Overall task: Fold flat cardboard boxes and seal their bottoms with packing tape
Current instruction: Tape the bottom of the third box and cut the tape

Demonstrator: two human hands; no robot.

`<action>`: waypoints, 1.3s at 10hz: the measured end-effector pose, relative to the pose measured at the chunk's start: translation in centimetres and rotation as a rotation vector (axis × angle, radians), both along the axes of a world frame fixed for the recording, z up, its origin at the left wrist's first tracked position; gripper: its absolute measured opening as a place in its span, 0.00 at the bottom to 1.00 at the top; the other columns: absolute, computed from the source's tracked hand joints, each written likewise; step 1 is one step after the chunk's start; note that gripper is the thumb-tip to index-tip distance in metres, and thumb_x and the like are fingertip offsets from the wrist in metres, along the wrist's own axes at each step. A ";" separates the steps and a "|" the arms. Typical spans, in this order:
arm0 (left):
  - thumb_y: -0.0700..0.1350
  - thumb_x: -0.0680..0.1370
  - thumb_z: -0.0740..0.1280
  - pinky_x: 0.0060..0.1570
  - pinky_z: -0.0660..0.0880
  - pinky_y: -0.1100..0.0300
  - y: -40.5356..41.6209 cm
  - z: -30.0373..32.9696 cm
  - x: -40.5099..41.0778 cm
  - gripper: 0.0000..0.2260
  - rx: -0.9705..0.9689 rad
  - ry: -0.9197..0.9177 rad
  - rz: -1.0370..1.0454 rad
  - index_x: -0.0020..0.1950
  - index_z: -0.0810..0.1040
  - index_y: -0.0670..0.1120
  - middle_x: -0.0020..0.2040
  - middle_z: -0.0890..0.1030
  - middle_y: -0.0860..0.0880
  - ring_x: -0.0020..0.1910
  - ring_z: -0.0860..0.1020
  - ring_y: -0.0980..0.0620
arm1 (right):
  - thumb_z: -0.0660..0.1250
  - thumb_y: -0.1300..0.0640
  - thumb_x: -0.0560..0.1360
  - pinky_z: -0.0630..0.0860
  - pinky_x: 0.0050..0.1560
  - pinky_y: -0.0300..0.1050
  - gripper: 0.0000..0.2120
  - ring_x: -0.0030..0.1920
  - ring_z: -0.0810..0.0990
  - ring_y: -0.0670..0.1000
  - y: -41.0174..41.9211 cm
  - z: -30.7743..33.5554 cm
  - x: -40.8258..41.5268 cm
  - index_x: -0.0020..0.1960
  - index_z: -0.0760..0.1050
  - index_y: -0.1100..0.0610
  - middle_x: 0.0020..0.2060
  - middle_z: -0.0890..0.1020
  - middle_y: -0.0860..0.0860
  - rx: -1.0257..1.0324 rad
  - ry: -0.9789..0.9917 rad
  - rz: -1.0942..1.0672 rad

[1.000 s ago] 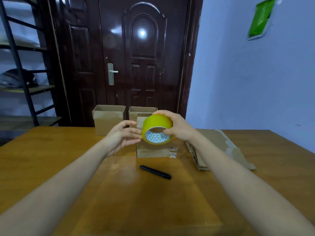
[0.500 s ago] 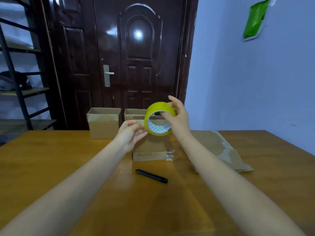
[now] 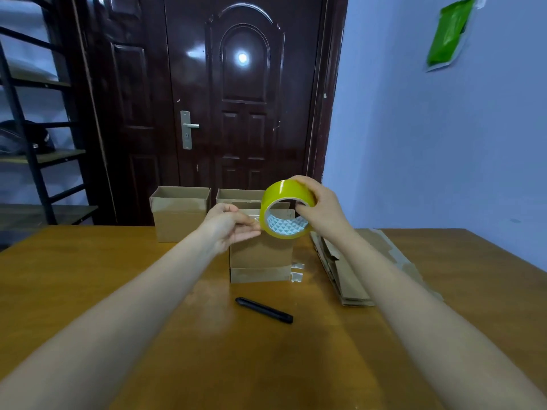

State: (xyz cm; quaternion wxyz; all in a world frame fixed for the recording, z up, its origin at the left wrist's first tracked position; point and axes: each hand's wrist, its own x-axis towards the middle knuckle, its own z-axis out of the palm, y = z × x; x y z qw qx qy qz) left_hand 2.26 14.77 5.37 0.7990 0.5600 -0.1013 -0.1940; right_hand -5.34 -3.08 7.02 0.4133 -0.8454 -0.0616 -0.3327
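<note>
Above the folded box (image 3: 260, 255), right hand (image 3: 322, 213) grips the tape roll (image 3: 285, 210), hole facing the camera, left hand (image 3: 233, 226) pinching its end.

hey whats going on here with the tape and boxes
A person is taping up cardboard boxes at a wooden table. Their right hand grips a yellow roll of packing tape in the air, while the left hand pinches at the tape's free end. Below sits a small folded brown cardboard box, with a black pen-shaped tool in front, a stack of flat cardboard to the right and two open boxes behind.
</note>
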 end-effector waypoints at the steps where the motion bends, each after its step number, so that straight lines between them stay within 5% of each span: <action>1: 0.24 0.74 0.62 0.34 0.82 0.51 1.0 1.1 1.2 0.17 0.087 -0.055 0.094 0.45 0.64 0.45 0.43 0.78 0.36 0.34 0.83 0.43 | 0.65 0.67 0.70 0.73 0.50 0.38 0.26 0.55 0.75 0.51 -0.5 1.7 -0.2 0.66 0.73 0.50 0.55 0.78 0.49 -0.346 0.033 -0.092; 2: 0.25 0.74 0.63 0.37 0.82 0.52 3.6 2.5 2.9 0.16 0.083 -0.127 0.158 0.46 0.65 0.46 0.44 0.79 0.37 0.37 0.83 0.43 | 0.63 0.60 0.73 0.69 0.43 0.45 0.28 0.55 0.75 0.55 -2.5 2.7 -0.5 0.71 0.65 0.46 0.54 0.75 0.51 -1.050 0.235 -0.371; 3: 0.26 0.75 0.63 0.36 0.82 0.53 3.8 4.1 2.9 0.15 0.184 -0.298 0.101 0.47 0.64 0.45 0.38 0.78 0.39 0.30 0.82 0.48 | 0.62 0.65 0.72 0.71 0.47 0.49 0.29 0.57 0.75 0.58 -3.9 2.8 -0.4 0.71 0.63 0.51 0.58 0.73 0.53 -0.957 0.231 -0.477; 4: 0.26 0.75 0.63 0.37 0.82 0.52 3.8 5.1 3.4 0.14 0.092 -0.264 0.115 0.47 0.66 0.44 0.38 0.78 0.39 0.31 0.82 0.48 | 0.62 0.68 0.70 0.67 0.51 0.50 0.23 0.56 0.74 0.60 -4.9 3.4 0.4 0.64 0.71 0.55 0.57 0.75 0.54 -0.804 0.058 -0.550; 6: 0.31 0.77 0.64 0.42 0.82 0.55 3.5 5.2 3.8 0.06 0.031 -0.124 0.075 0.51 0.74 0.39 0.42 0.80 0.40 0.41 0.83 0.48 | 0.61 0.71 0.70 0.66 0.43 0.43 0.17 0.51 0.75 0.57 -5.6 3.9 1.2 0.56 0.77 0.60 0.50 0.76 0.56 -0.397 -0.167 -0.517; 11: 0.32 0.75 0.67 0.37 0.80 0.61 2.8 4.6 4.1 0.07 0.322 -0.075 0.080 0.52 0.78 0.39 0.43 0.82 0.41 0.40 0.83 0.49 | 0.57 0.69 0.65 0.64 0.41 0.42 0.21 0.50 0.75 0.60 -4.8 6.8 1.1 0.56 0.77 0.64 0.48 0.76 0.60 -0.581 -0.326 -0.463; 13: 0.33 0.79 0.62 0.27 0.78 0.62 2.3 5.3 4.4 0.04 0.302 -0.042 0.071 0.45 0.74 0.38 0.24 0.80 0.48 0.23 0.80 0.55 | 0.59 0.73 0.68 0.61 0.42 0.40 0.20 0.49 0.74 0.60 -5.5 6.6 1.8 0.57 0.76 0.62 0.50 0.75 0.60 -0.478 -0.244 -0.489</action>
